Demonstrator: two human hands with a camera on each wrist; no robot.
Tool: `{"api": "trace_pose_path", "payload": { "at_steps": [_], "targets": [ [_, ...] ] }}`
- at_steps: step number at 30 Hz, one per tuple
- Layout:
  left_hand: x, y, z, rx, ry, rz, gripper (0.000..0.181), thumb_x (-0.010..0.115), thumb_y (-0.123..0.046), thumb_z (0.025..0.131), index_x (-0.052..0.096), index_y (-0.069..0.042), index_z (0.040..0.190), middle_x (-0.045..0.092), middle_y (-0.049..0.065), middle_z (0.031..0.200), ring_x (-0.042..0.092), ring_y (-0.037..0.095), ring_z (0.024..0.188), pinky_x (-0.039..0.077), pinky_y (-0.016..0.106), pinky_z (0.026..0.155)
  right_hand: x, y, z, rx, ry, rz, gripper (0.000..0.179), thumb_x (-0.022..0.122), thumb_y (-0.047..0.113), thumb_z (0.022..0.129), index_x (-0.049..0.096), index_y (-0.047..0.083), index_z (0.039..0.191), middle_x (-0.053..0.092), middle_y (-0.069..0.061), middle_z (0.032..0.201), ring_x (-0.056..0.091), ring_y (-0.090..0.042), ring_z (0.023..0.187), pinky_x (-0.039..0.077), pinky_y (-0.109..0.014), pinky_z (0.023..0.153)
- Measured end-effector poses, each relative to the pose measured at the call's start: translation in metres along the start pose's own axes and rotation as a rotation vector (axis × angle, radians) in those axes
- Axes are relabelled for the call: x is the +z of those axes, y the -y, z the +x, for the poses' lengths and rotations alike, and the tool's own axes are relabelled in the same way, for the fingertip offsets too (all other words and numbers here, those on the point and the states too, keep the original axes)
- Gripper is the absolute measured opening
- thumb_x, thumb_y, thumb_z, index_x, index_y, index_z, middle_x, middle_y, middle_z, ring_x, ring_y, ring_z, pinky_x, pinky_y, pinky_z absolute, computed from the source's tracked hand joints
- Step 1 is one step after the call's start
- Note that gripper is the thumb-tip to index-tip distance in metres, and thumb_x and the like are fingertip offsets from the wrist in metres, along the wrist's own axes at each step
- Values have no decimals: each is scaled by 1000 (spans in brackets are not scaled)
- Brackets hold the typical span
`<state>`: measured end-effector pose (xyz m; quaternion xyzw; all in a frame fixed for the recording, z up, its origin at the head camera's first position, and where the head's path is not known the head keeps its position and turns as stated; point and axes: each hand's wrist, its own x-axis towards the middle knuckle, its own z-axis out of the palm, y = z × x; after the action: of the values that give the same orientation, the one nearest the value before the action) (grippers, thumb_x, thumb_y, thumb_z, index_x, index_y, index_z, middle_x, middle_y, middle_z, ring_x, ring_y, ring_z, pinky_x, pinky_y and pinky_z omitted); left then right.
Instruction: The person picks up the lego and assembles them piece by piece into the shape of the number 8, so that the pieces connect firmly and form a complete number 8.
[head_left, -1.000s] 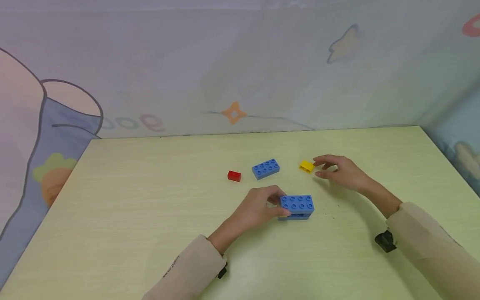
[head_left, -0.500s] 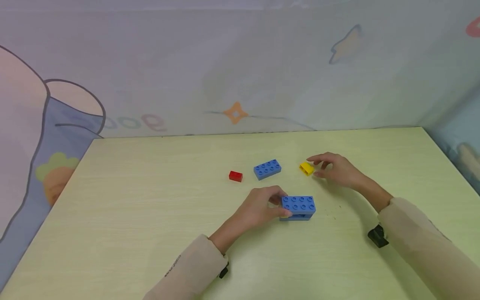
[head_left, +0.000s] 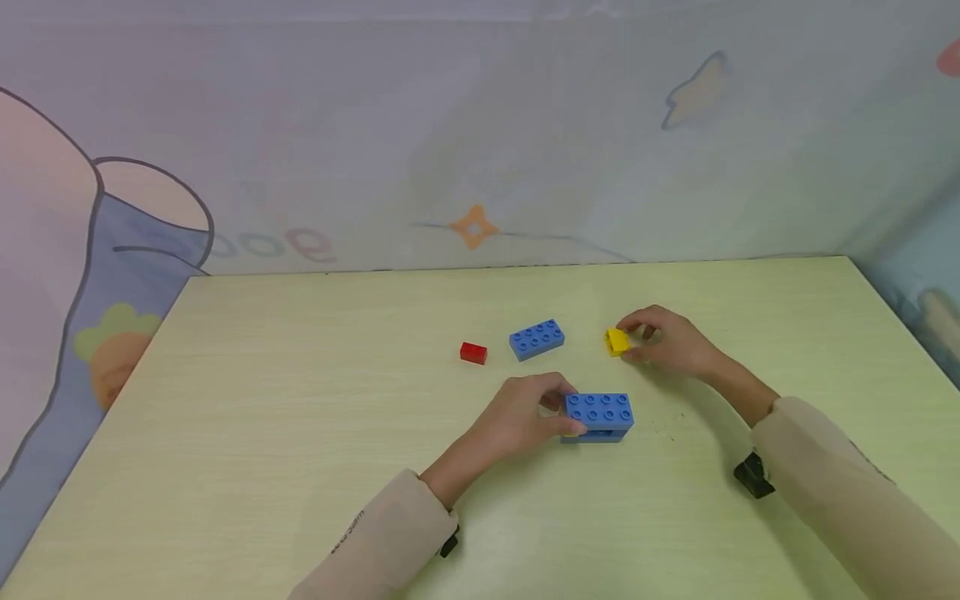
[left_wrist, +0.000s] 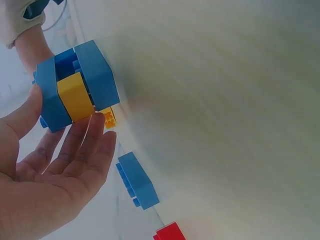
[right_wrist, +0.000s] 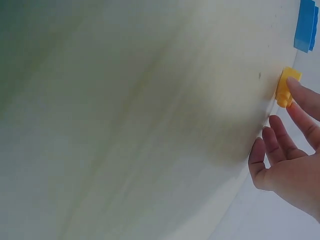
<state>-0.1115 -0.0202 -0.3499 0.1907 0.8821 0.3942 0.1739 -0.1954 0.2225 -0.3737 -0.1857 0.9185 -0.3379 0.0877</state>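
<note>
My left hand (head_left: 517, 412) holds a stack of building bricks by its left end, thumb at the near side and fingers behind. Two blue bricks (head_left: 598, 410) make up the stack, and a yellow brick (left_wrist: 76, 97) sits between them at one end, leaving a gap beside it. Farther back on the right, my right hand (head_left: 671, 342) pinches a small yellow brick (head_left: 617, 342) between thumb and index finger. In the right wrist view that brick (right_wrist: 288, 86) lies at the tabletop, and the other fingers are loosely bent.
A loose blue brick (head_left: 537, 340) lies studs up behind the stack. Left of it is a small red brick (head_left: 473, 353). The pale wooden table (head_left: 300, 417) ends at a patterned cloth backdrop (head_left: 375, 150).
My right hand has moved slightly left and closed its thumb and index finger on the small yellow brick, which has turned. The left hand keeps its hold on the stack.
</note>
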Motion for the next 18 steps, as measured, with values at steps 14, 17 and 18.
{"api": "trace_pose_path", "payload": {
  "at_steps": [14, 17, 18],
  "targets": [
    [0, -2, -1, -20, 8, 7, 37, 71, -25, 80, 61, -9, 112, 62, -2, 93, 56, 14, 93, 45, 22, 78, -9, 7, -17, -3, 81, 32, 29, 71, 8, 78, 57, -3, 101, 59, -11, 96, 53, -26, 90, 47, -38, 77],
    [0, -3, 0, -29, 9, 4, 37, 71, -24, 80, 61, -9, 112, 62, -2, 93, 56, 14, 93, 45, 22, 78, -13, 12, -22, -31, 111, 59, 30, 72, 11, 78, 57, -1, 101, 58, -7, 94, 53, -24, 88, 48, -35, 75],
    [0, -3, 0, -29, 8, 3, 37, 71, -24, 80, 61, -9, 112, 62, -2, 93, 56, 14, 92, 45, 22, 78, -14, 15, -24, -37, 116, 62, 30, 72, 12, 78, 57, 0, 101, 58, -6, 94, 53, -23, 88, 48, -35, 75]
  ]
}}
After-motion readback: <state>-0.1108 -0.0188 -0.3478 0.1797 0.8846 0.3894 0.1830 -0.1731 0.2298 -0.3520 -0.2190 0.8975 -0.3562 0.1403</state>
